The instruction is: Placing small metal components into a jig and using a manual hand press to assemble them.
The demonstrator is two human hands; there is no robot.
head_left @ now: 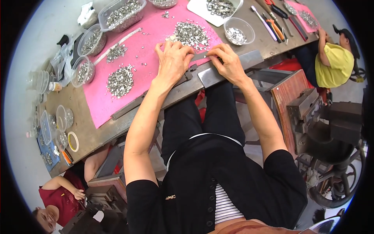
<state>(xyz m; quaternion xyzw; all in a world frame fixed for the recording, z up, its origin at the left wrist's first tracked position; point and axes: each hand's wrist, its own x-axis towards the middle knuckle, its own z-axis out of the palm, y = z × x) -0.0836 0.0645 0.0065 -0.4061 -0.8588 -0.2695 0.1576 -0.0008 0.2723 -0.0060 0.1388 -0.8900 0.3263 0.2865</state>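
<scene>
Both of my hands work over a pink sheet (150, 50) at the table's front edge. My left hand (171, 62) is closed, its fingers curled beside a pile of small silvery metal pieces (191, 34); what its thumb and index finger hold, if anything, is hidden. My right hand (228, 62) pinches a small metal piece (205, 56) between thumb and fingertips. A dark narrow strip (198, 57) lies between the two hands. Just below my right hand, a flat metal plate (211, 77) sits on the edge bar.
Another pile (120, 81) and a smaller one (116, 52) lie leftward. Tubs of metal parts (121, 19) stand behind; a round tub (238, 32) is at right, near pliers (277, 29). Co-workers sit at right (333, 62) and lower left (62, 195).
</scene>
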